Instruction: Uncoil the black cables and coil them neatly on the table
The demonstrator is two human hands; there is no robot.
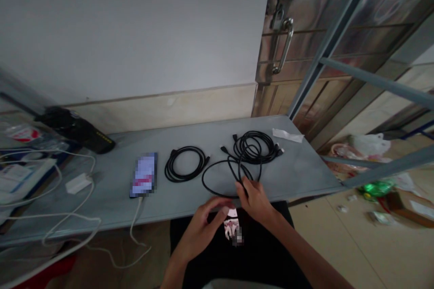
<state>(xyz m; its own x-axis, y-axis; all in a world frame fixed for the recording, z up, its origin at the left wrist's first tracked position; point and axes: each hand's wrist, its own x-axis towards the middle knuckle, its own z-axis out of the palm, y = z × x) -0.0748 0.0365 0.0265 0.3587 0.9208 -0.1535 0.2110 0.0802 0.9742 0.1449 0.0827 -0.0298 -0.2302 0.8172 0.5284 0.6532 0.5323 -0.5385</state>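
Note:
My right hand [255,199] pinches a loose black cable [217,179] at the front edge of the grey table [305,167]; the cable loops out onto the tabletop. My left hand [207,222] hovers just below the table edge with fingers curled and apart, holding nothing I can see. A tidy coiled black cable [186,163] lies to the left of the loose one. A larger bundle of black cables [254,146] lies behind my right hand.
A phone [144,174] lies left of the coils, plugged into a white cable [135,216]. A white charger [78,183] and white cords lie at the left. A black device [77,130] sits by the wall. A steel door stands beyond; litter covers the floor at right.

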